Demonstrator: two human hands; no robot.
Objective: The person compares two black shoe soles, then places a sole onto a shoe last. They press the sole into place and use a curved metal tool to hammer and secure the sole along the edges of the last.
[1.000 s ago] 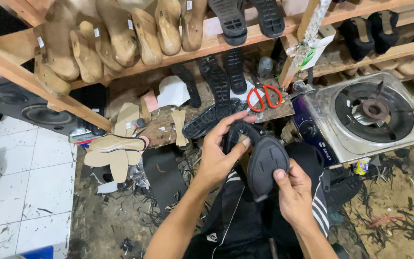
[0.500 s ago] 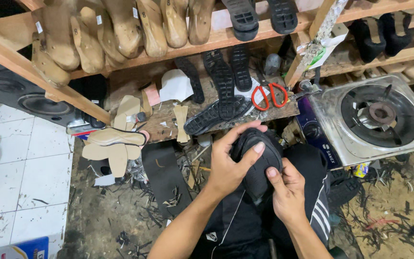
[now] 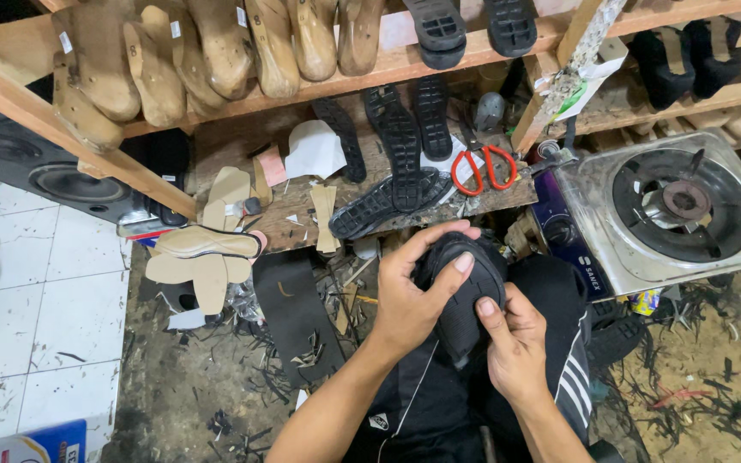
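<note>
Place: cluttered wooden worktop (image 3: 302, 219), black rubber soles (several) beside red-handled scissors (image 3: 482, 167).
Left hand (image 3: 413, 296): grasping black shoe upper (image 3: 465, 296), now wrapped further over.
Right hand (image 3: 516, 343): gripping its lower edge.

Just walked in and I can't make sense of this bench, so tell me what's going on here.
A person sits at a low wooden bench with a black shoe held over the lap in both bare hands. The left hand wraps over its top, fingers spread across it; the right hand supports it from below, thumb pressed on the black surface. Black rubber soles and red-handled scissors lie on the bench, wooden lasts line the shelf above, and a gas stove stands to the right.
</note>
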